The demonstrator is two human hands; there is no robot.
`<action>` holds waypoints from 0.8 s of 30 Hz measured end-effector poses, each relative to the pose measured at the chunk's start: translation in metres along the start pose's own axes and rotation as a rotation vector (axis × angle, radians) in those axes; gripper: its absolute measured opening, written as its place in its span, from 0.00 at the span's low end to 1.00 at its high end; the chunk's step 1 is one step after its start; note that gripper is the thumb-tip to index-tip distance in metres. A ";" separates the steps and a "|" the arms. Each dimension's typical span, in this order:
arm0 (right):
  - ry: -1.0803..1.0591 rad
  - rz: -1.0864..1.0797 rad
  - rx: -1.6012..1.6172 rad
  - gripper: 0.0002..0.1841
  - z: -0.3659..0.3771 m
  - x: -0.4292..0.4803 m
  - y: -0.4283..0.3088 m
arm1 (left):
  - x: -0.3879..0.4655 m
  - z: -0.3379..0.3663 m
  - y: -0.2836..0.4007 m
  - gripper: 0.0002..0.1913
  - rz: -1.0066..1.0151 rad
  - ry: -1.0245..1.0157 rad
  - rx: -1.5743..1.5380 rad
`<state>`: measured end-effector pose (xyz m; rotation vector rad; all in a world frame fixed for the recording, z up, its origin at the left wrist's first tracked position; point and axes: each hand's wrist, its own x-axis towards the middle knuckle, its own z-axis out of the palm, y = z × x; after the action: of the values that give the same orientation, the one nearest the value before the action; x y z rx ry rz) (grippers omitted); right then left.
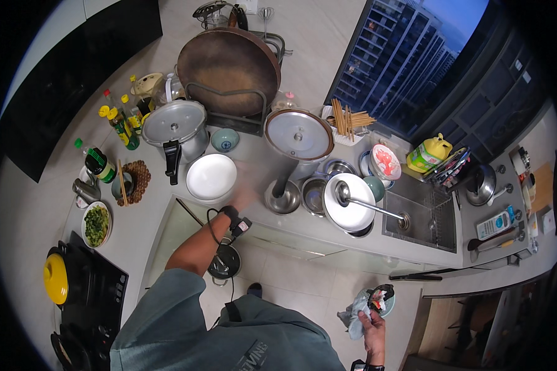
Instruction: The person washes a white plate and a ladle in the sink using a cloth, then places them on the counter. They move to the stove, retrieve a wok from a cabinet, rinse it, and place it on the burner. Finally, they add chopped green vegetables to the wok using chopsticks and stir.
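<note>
My left hand (247,188) reaches over the counter between a white bowl (211,176) and a small steel bowl (285,204). It is badly blurred, so its fingers and anything in them cannot be made out. Down at the lower right, my right hand (374,331) grips a crumpled grey cloth (356,317), which hangs beside a small waste bin (390,303). Behind the steel bowl stands a lidded pot (299,134) with a black handle. A pressure cooker (174,125) stands behind and left of the white bowl. A ladle (366,204) lies across a large white dish (350,218).
A sink (417,204) lies to the right, with a yellow detergent jug (429,153) behind it. On the left are sauce bottles (120,127), a dish of chopped greens (96,225) and a stove (93,297). A dark pot (225,262) is below the counter edge.
</note>
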<state>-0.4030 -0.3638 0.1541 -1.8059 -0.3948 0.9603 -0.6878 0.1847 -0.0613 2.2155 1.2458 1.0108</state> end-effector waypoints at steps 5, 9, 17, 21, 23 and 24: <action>-0.009 0.027 -0.054 0.08 0.005 0.001 0.000 | -0.020 -0.010 0.001 0.11 -0.056 -0.016 -0.256; -0.081 0.014 -0.083 0.07 0.015 0.004 -0.005 | -0.016 -0.043 0.040 0.13 -0.087 -0.016 -0.319; -0.129 0.007 -0.120 0.07 0.023 0.002 -0.008 | 0.007 -0.074 0.088 0.17 -0.315 0.041 -1.021; -0.129 -0.015 -0.147 0.07 0.019 0.001 -0.008 | 0.003 -0.099 0.102 0.19 -0.476 0.091 -1.257; -0.145 -0.026 -0.172 0.08 0.017 0.003 -0.008 | -0.005 -0.120 0.114 0.19 -0.422 0.145 -1.332; -0.170 -0.037 -0.171 0.08 0.016 0.004 -0.008 | -0.011 -0.131 0.120 0.19 -0.376 0.169 -1.365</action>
<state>-0.4110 -0.3476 0.1565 -1.8685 -0.6302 1.0854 -0.7229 0.1124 0.0979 0.8289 0.5915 1.3029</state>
